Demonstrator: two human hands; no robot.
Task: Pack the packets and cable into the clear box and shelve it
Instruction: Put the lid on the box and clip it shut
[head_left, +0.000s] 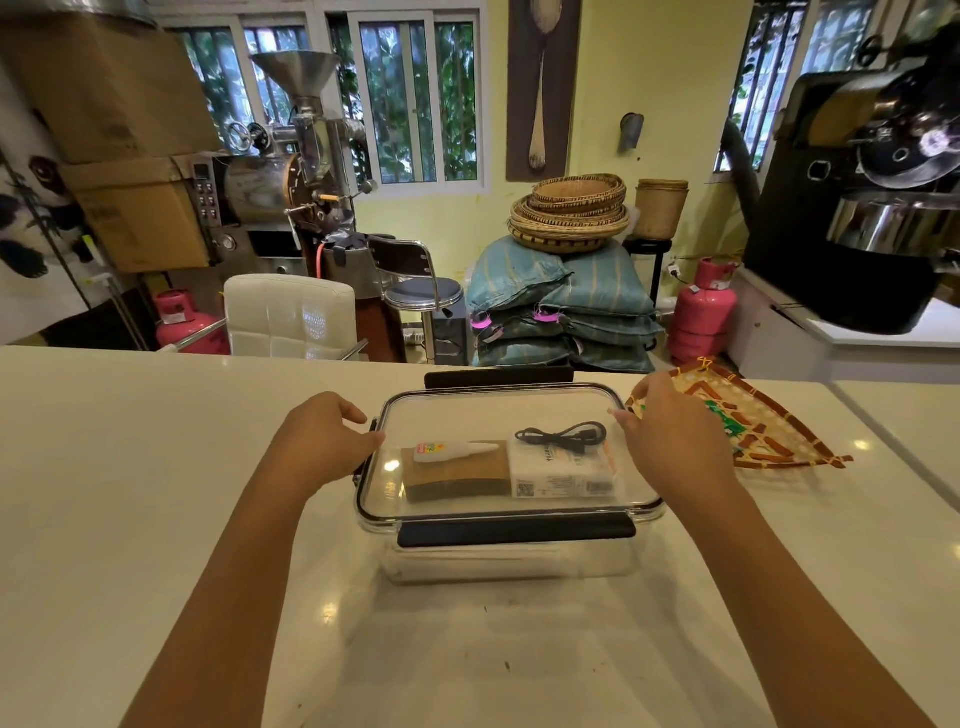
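Note:
The clear box (511, 564) stands on the white counter with its transparent lid (452, 410) on top. Through the lid I see a brown packet (457, 475), a white packet (561, 473), a small white tube (449, 451) and a coiled black cable (563, 435). The front black latch (517, 535) lies down against the box; the rear latch (498, 376) sticks up. My left hand (322, 441) rests at the lid's left edge, fingers curled toward the side latch. At the lid's right edge is my right hand (670, 436), fingertips touching the rim.
A woven bamboo fan (769, 431) lies on the counter (156, 467) right of the box. Beyond the counter stand a white chair (291, 314), a stool, stacked sacks, pink gas cylinders (701, 312) and coffee roasters.

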